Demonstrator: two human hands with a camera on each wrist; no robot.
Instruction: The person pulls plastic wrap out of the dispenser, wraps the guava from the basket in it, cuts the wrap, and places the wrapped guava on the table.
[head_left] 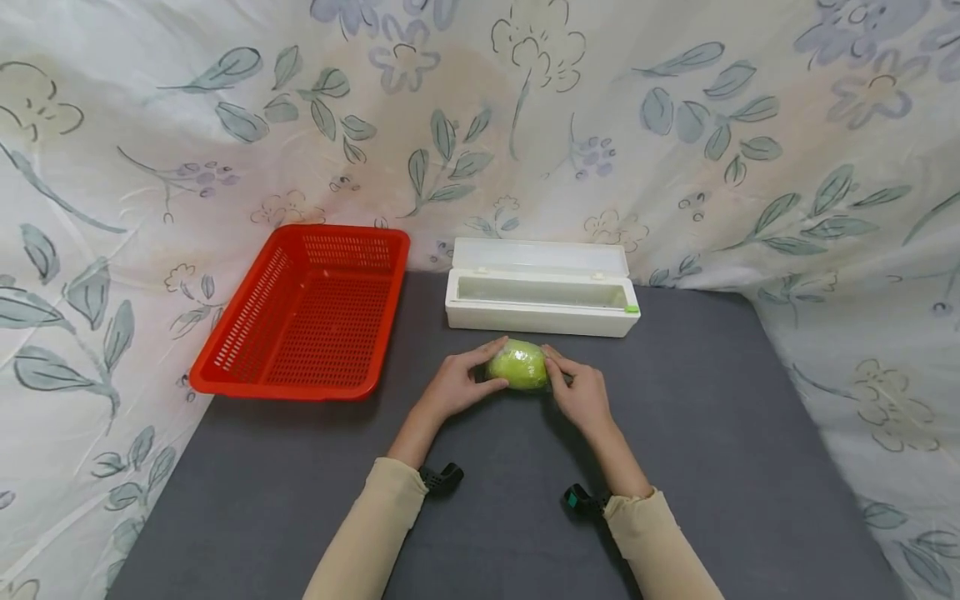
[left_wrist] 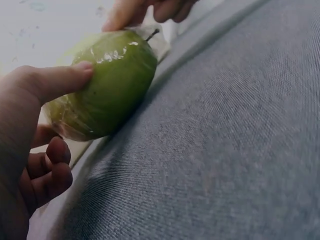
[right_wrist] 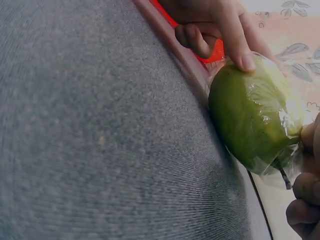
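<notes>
A green pear (head_left: 519,364) with a dark stem lies on its side, wrapped in clear, shiny plastic wrap (right_wrist: 270,107). My left hand (head_left: 460,379) holds the pear's blunt end, its thumb (left_wrist: 65,82) laid along the wrapped skin and other fingers curled below. At the stem end, my right hand (head_left: 581,390) pinches the plastic wrap with curled fingers (right_wrist: 306,186). The stem (left_wrist: 153,34) pokes out beside loose film there. In the head view the pear is between both hands, close over the grey cloth.
Behind the pear stands a long white cling-film box (head_left: 536,315) with its lid raised and a green tab at the right end. A red plastic basket (head_left: 292,390) sits at the back left. Grey cloth (head_left: 712,433) covers the table; a floral curtain (head_left: 480,108) hangs behind.
</notes>
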